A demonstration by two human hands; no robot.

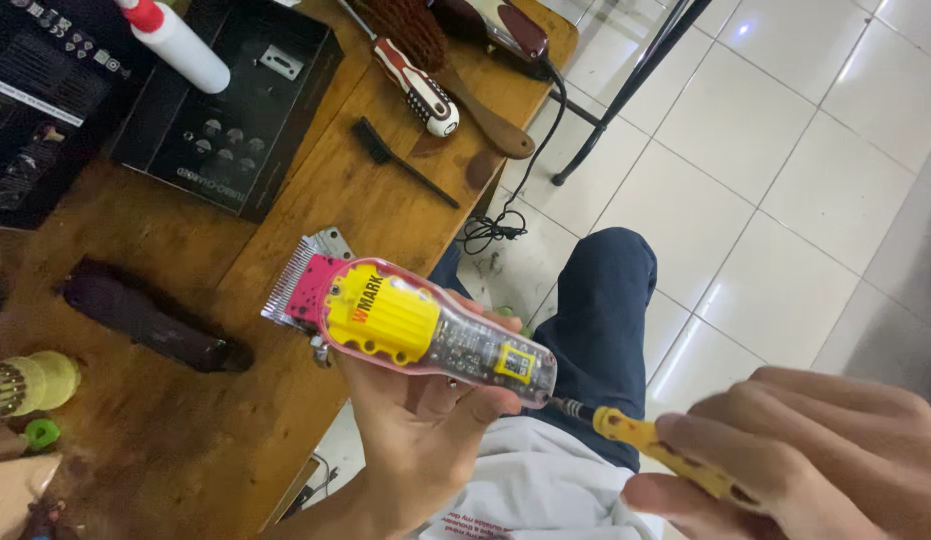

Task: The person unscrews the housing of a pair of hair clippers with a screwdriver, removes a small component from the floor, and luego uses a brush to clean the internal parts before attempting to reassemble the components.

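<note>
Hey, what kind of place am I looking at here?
Probably a barber's or clipper-repair workbench. The left hand holds a transparent hair clipper while the right hand works a yellow screwdriver into it, and a second clipper and cleaning brush lie on the wooden table.

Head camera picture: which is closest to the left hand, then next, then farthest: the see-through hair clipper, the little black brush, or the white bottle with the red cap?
1. See-through hair clipper: held in the left hand.
2. Little black brush: farther up the wooden table, near its right edge.
3. White bottle with the red cap: farthest, at the table's top left by the black box.
</note>
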